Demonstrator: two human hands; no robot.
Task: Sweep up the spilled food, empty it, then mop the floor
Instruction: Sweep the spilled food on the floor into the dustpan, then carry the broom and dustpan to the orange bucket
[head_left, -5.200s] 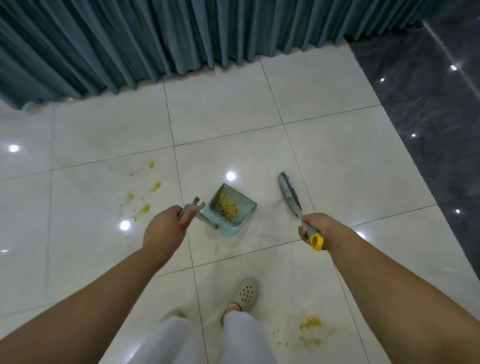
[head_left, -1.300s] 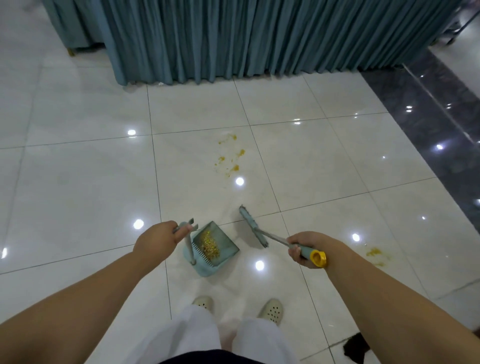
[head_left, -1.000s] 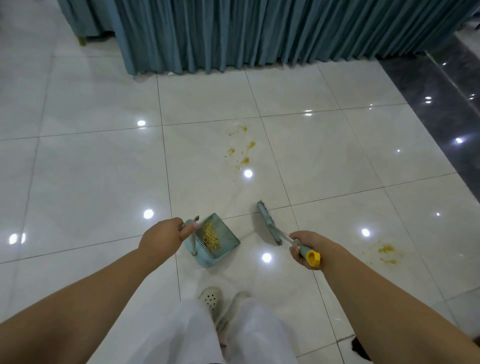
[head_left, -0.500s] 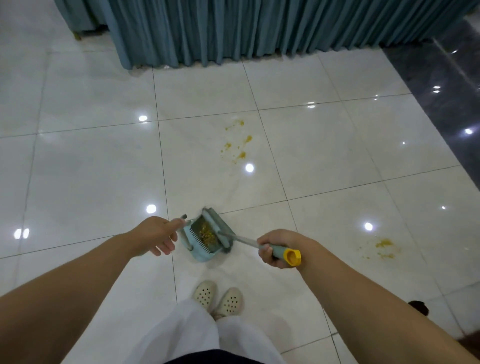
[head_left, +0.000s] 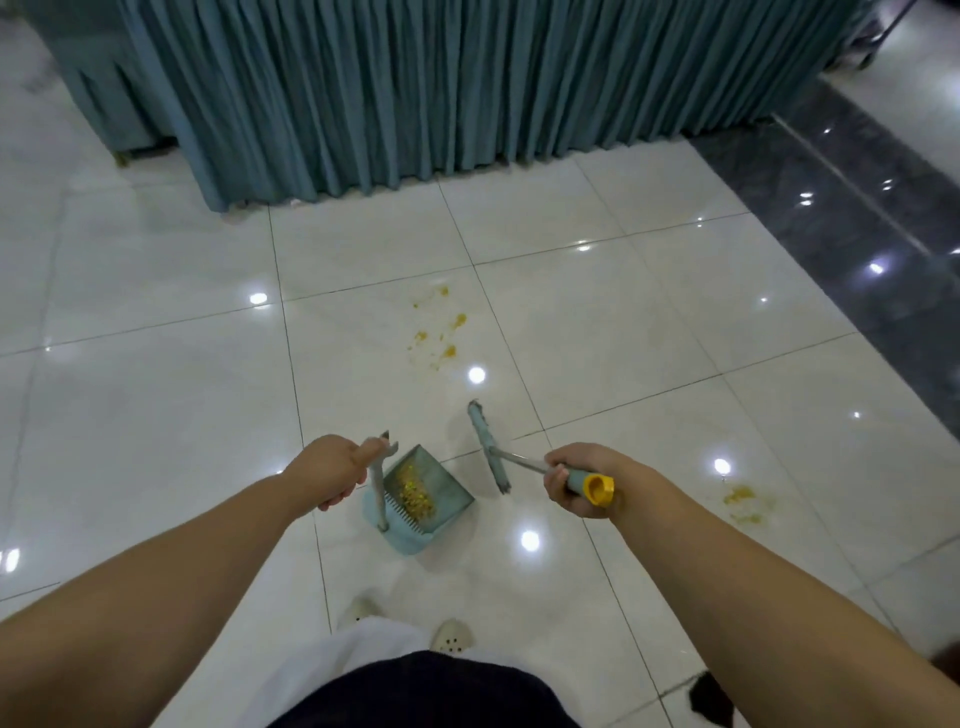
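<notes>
A person stands on a glossy white tiled floor (head_left: 156, 415), seen from above, with both bare forearms reaching toward the middle of the frame. The left hand (head_left: 332, 470) sits just left of centre, its fingers (head_left: 332, 501) curled around the top of the grey upright handle (head_left: 378, 480) of a pale blue plastic dustpan (head_left: 441, 512). The dustpan rests at centre frame, and a heap of yellow food crumbs (head_left: 413, 491) lies inside it beside a row of comb teeth.

The right hand (head_left: 574, 480), right of centre, has its fingers (head_left: 558, 486) closed around the teal grip of a short broom (head_left: 491, 447) that ends in a yellow cap (head_left: 597, 488). A thin metal shaft runs from the grip up and left to the narrow teal brush head, which is apart from the dustpan, just to its right.

Above the dustpan, near the middle of the frame, a patch of yellow smears (head_left: 439, 332) marks one tile. A second yellow stain (head_left: 743, 501) lies at the right, beyond the right forearm. A pleated teal cloth skirt (head_left: 467, 88) fills the upper part of the frame, and dark grey polished tiles (head_left: 857, 223) run along the upper right. Two pale perforated clogs (head_left: 452, 636) show at the bottom centre.
</notes>
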